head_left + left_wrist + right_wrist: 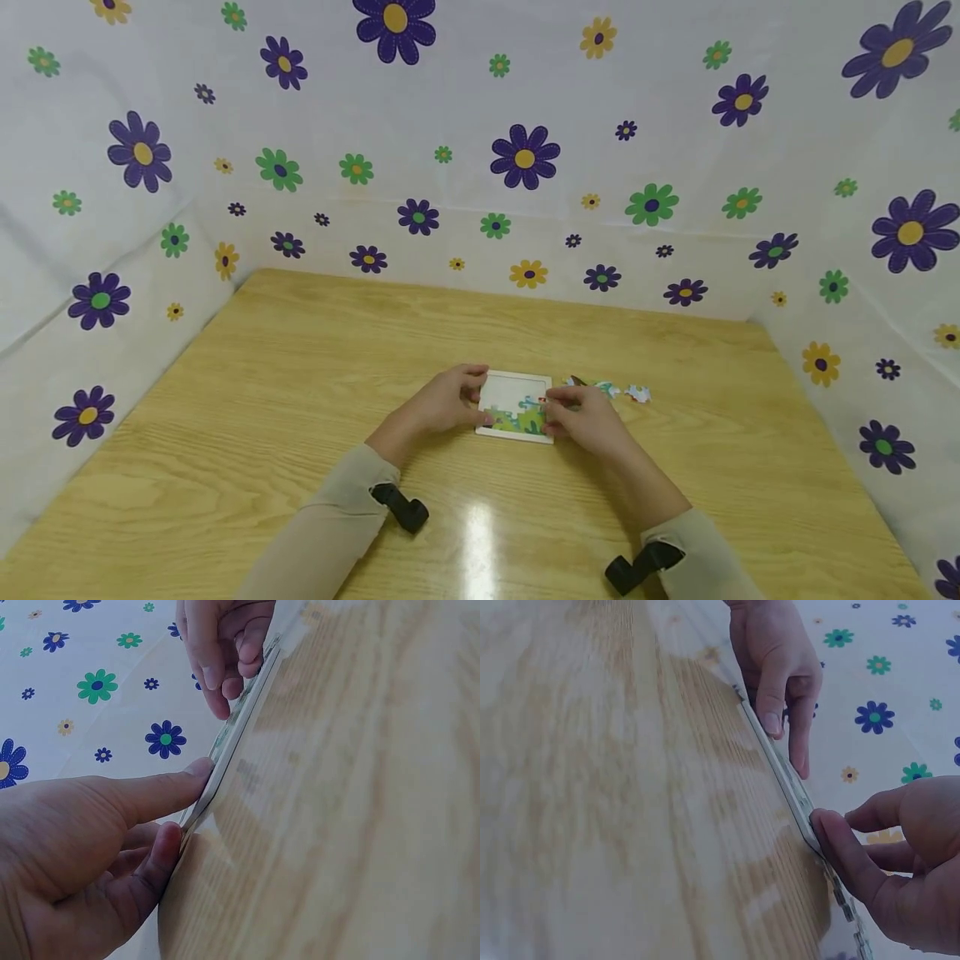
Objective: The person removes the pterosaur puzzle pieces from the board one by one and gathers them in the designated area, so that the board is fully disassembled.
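Note:
A small white-framed jigsaw puzzle tray (516, 437) lies on the wooden table. Green puzzle pieces (517, 418) fill its near part, while its pale floor shows at the far left. My left hand (444, 402) grips the tray's left side, thumb near the front corner and fingers farther back. On the opposite side, my right hand (592, 418) holds the right edge between curled thumb and fingers, beside a piece with a red spot (542, 400). In the right wrist view the right thumb (840, 840) touches the tray's rim; the fingertips' contact is partly hidden.
Several loose puzzle pieces (638, 392) lie beyond and right of the right hand, some partly covered by it. The wooden table (300, 358) is enclosed at the back and sides by a white flowered cloth (450, 100). Black straps with camera mounts sit on both wrists.

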Motion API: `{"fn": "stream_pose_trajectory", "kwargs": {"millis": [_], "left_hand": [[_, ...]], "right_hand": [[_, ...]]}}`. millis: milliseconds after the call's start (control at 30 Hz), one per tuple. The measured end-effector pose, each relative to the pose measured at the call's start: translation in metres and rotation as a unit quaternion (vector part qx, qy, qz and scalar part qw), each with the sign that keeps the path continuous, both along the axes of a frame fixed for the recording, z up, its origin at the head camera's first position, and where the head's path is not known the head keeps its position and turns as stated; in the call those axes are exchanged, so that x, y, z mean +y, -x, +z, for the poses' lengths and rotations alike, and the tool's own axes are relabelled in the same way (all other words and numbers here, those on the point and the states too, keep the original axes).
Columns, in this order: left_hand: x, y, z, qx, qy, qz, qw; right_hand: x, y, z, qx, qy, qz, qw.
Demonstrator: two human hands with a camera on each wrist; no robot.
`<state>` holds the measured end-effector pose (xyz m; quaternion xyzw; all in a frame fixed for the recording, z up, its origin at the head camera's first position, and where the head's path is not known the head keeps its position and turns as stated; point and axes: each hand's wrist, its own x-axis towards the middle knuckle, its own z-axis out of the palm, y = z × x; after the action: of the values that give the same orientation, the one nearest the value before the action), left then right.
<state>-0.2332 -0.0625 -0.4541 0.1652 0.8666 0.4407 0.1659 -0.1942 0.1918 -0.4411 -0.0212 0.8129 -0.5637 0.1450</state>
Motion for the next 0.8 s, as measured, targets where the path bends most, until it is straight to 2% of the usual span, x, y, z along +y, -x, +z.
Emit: {"fn": "stream_pose_trajectory", "kwargs": {"millis": [233, 333, 533, 800], "left_hand": [[0.004, 0.001, 0.002, 0.0, -0.001, -0.01, 1.0], [0.004, -0.001, 0.003, -0.007, -0.007, -0.012, 0.9999], [0.001, -0.001, 0.003, -0.01, -0.009, -0.011, 0.9999], [0.0, -0.001, 0.002, -0.011, -0.01, -0.005, 0.9999]], "right_hand": [[0.001, -0.001, 0.005, 0.026, -0.061, 0.044, 0.9968], [0.0, -0.003, 0.006, 0.025, -0.069, 0.043, 0.9964], [-0.003, -0.003, 0.004, 0.017, -0.044, 0.028, 0.9985], [-0.009, -0.005, 0.003, 0.053, -0.071, 0.01, 0.9961]]}}
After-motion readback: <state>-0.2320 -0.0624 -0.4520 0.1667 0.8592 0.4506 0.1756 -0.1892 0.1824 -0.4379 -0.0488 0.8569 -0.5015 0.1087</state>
